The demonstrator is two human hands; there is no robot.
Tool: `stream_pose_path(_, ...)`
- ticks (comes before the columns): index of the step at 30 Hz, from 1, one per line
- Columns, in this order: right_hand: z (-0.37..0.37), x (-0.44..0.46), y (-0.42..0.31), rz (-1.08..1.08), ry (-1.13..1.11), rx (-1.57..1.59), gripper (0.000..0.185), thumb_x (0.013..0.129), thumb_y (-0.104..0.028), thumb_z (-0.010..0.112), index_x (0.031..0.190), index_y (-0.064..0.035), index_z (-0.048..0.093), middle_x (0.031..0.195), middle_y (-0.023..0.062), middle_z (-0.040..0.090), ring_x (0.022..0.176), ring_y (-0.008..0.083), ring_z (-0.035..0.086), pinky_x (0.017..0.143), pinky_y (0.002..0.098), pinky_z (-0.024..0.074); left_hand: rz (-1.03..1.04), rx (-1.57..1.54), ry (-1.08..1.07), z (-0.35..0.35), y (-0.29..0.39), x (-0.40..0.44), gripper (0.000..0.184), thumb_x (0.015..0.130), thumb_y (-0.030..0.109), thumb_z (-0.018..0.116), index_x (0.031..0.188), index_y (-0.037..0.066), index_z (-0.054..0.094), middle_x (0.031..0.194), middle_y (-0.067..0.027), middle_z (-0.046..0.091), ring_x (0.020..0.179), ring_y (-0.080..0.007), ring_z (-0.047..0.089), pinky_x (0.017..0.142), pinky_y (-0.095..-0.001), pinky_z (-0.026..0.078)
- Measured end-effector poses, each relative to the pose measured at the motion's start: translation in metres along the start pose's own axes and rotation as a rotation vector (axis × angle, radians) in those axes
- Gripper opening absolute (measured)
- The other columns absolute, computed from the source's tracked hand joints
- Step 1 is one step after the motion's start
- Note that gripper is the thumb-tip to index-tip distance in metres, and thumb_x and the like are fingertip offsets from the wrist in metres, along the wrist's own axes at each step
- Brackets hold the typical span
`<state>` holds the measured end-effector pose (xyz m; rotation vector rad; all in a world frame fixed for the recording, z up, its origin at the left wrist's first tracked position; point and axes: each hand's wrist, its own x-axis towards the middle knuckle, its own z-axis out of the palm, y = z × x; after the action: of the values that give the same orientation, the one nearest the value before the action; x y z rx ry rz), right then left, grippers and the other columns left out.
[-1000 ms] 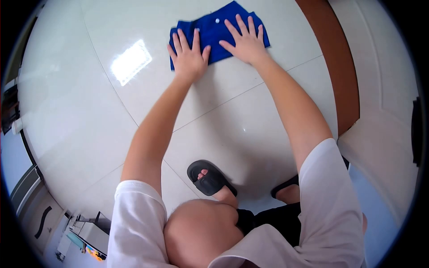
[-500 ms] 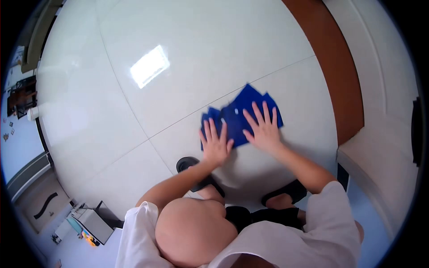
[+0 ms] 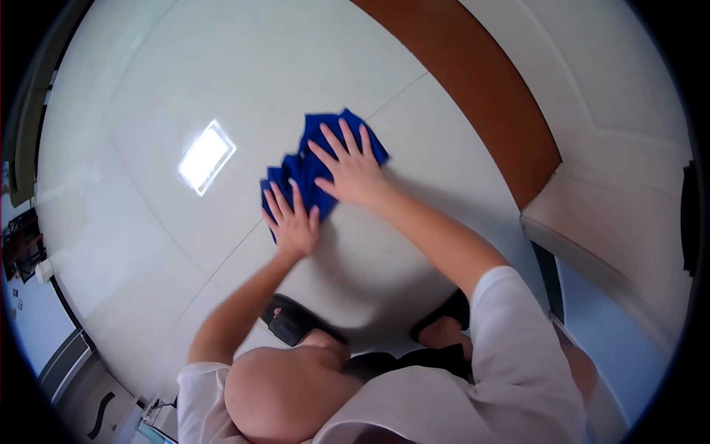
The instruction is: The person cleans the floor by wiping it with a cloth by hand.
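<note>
A blue cloth, creased and uneven at its edges, lies on the glossy tiled floor. My left hand rests palm down on the cloth's lower left part, its fingers spread. On the upper right part of the cloth, my right hand lies flat with fingers apart. Neither hand is closed round the fabric; both press on it from above.
A brown strip borders the floor on the right, beside a pale raised surface. My feet in dark slippers are below the hands. A white round object is at the far left.
The cloth and both hands first came closer to my feet, then shifted left in view. The cloth is now more bunched and slanted. The camera view has turned too.
</note>
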<state>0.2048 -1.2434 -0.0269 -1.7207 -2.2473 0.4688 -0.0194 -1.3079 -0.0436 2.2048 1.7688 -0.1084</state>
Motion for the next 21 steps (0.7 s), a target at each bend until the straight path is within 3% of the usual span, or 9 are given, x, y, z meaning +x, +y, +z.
stream_pose_path(5,-0.002,0.094,0.068,0.161,0.021,-0.216,0.08,0.102,-0.068,0.053,0.171,-0.0324,0.032,0.181,0.0101,0.018,0.166,0.0403,0.013,0.13,0.0668,0.0059,-0.165,-0.035,-0.032,-0.026,0.021,0.147,0.086,0.105,0.068,0.044,0.175,0.028,0.013,0.177,-0.0325,-0.003,0.163,-0.0547,-0.008,0.121,-0.0792,0.0)
stream_pose_path(10,-0.04,0.102,0.149,0.418,0.041,-0.296,0.078,0.106,-0.071,0.042,0.173,-0.0344,0.026,0.182,0.0094,0.014,0.167,0.0382,0.009,0.132,0.0617,0.0046,-0.011,-0.038,-0.013,-0.041,0.092,0.237,0.084,0.105,0.074,0.036,0.175,0.033,0.014,0.178,-0.0319,-0.007,0.163,-0.0535,-0.01,0.123,-0.0763,-0.004)
stream_pose_path(11,-0.04,0.091,0.168,0.441,0.106,-0.292,0.076,0.106,-0.071,0.042,0.172,-0.0351,0.029,0.182,0.0076,0.015,0.168,0.0362,0.009,0.132,0.0608,0.0012,0.061,-0.028,0.018,-0.037,0.106,0.243,0.082,0.106,0.073,0.035,0.175,0.032,0.015,0.178,-0.0317,-0.006,0.164,-0.0534,-0.009,0.123,-0.0755,-0.004)
stream_pose_path(16,-0.06,0.009,0.214,0.556,0.137,-0.302,0.077,0.106,-0.07,0.043,0.173,-0.0334,0.027,0.182,0.0093,0.015,0.167,0.0388,0.009,0.132,0.0607,0.0029,0.306,0.192,0.196,-0.01,0.176,0.222,0.075,0.109,0.068,0.035,0.174,0.034,0.023,0.179,-0.0262,0.011,0.165,-0.0492,0.008,0.125,-0.0747,0.007)
stream_pose_path(21,-0.054,-0.082,0.181,0.703,0.155,-0.313,0.076,0.108,-0.062,0.048,0.172,-0.0256,0.029,0.18,0.0165,0.018,0.166,0.0446,0.012,0.131,0.0648,0.0064,0.542,0.1,0.198,-0.008,0.191,0.177,0.071,0.106,0.062,0.046,0.17,0.031,0.035,0.177,-0.0262,0.018,0.164,-0.0467,0.015,0.126,-0.0734,0.012)
